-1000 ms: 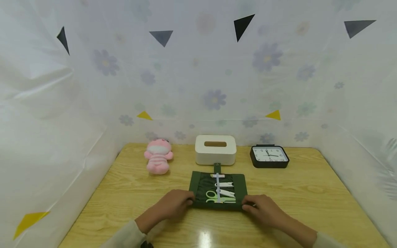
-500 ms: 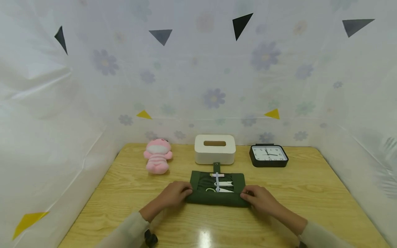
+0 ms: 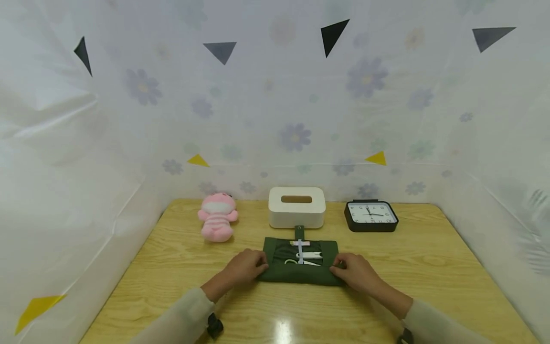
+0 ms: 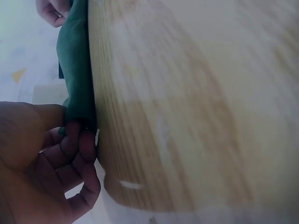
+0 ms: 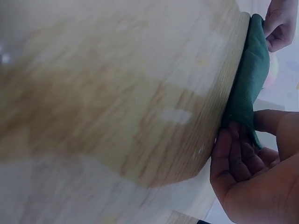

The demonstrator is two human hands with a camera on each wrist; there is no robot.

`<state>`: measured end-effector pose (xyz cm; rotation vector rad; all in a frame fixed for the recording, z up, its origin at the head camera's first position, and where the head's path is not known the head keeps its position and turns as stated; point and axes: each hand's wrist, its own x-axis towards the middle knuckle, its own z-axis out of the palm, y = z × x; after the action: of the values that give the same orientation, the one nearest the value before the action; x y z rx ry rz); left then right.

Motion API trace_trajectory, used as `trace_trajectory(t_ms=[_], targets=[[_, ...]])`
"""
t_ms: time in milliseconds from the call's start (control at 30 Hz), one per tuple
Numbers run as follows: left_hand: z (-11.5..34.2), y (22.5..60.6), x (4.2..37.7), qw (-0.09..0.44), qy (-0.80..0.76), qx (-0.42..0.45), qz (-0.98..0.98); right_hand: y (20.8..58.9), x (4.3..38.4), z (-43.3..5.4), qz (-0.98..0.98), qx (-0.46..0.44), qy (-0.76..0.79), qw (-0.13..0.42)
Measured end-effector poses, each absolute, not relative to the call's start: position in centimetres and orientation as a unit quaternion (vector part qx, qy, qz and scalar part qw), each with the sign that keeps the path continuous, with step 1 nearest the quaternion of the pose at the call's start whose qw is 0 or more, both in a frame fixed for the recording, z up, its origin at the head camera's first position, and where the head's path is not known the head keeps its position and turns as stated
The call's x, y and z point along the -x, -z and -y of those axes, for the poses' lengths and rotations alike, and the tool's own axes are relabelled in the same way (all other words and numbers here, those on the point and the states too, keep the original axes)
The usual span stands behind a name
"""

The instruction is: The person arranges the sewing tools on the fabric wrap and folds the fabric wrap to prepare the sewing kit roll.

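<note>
A dark green fabric tool roll (image 3: pixel 296 275) lies on the table, its near edge folded over into a thick band. My left hand (image 3: pixel 247 265) grips the left end of that fold, and my right hand (image 3: pixel 354 271) pinches the right end. In the left wrist view, thumb and fingers of the left hand (image 4: pixel 51 154) curl round the rolled cloth. The right wrist view has the right hand (image 5: pixel 257 172) doing likewise. Inside the roll, a white tool (image 3: pixel 310 255) shows under a pale strap; green scissors (image 3: pixel 290 261) are mostly covered by the fold.
A white tissue box (image 3: pixel 296 215) stands just behind the roll's strap tab (image 3: pixel 299 233). To its left lies a pink plush toy (image 3: pixel 217 218). A black-framed clock (image 3: pixel 371 216) sits at the back right. Pale sheeting surrounds the wooden table (image 3: pixel 275 310).
Both hands have folded the near edge of the roll away from the person, covering most of the scissors and a white tool. Over the last half second, the fold has shifted only slightly.
</note>
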<state>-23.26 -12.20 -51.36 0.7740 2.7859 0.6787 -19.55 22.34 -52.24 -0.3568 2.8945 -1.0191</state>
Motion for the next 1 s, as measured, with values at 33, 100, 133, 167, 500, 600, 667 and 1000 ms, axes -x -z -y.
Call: trace_trajectory(t_ms=[33,100,133,167,500,600,667,1000], targets=[[12.1,51.4,23.2,0.083,-0.216,-0.259,-0.938,52.3,19.6,-22.3,-0.937,0.114,0.329,0.024],[12.1,51.4,23.0,0.075,-0.188,-0.259,-0.944,52.3,19.6,-22.1,-0.938,0.108,0.329,0.021],[12.0,51.4,22.9,0.071,-0.176,-0.261,-0.946,52.3,19.5,-21.9,-0.938,0.107,0.329,0.021],[12.0,51.4,22.8,0.066,-0.168,-0.263,-0.948,52.3,19.6,-21.9,-0.938,0.106,0.330,0.021],[11.9,51.5,22.6,-0.029,-0.098,-0.348,-0.932,52.2,19.5,-21.5,-0.953,0.144,0.264,-0.037],[11.4,51.6,22.6,-0.045,-0.069,-0.391,-0.917,52.3,19.5,-21.7,-0.947,0.206,0.233,-0.077],[11.2,51.6,22.6,-0.047,-0.049,-0.408,-0.910,52.3,19.4,-21.9,-0.940,0.252,0.207,-0.099],[12.3,51.2,21.9,0.016,-0.062,-0.405,-0.912,52.0,18.9,-24.7,-0.922,0.356,0.151,-0.030]])
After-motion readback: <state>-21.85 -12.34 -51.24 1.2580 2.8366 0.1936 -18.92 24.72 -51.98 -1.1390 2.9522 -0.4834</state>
